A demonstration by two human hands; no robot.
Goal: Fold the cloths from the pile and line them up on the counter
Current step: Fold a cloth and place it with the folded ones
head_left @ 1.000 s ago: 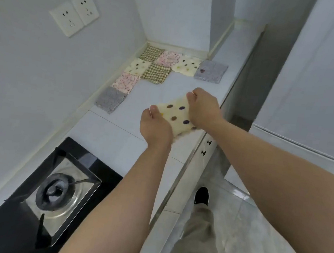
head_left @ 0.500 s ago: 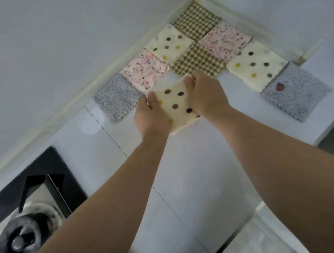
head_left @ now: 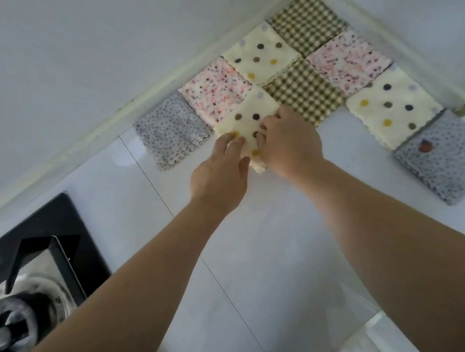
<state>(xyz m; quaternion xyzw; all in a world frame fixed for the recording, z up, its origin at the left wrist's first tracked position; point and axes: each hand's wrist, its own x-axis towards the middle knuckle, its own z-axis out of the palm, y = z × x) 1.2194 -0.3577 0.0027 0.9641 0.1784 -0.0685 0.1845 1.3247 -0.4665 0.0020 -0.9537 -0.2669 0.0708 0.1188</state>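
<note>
A second ago you carried the folded dotted cloth [head_left: 247, 114] in the air. Now it lies on the desk [head_left: 262, 235] under both hands, so this placement looks nearly done. Your left hand [head_left: 220, 172] presses it with straight fingers. Your right hand [head_left: 290, 141] curls onto it; whether it pinches, I cannot tell.

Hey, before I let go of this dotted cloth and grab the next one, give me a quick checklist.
1. Dotted cloth under your hands lies on the counter: ok.
2. Its edge meets the pink speckled cloth: ok.
3. Its far side sits against the nearer green checked cloth: ok.
4. Near corner flat: cannot tell, hands cover it.
5. Left hand flat on it: ok.
6. Right hand ready to release: cannot tell, its fingers are curled.
</note>
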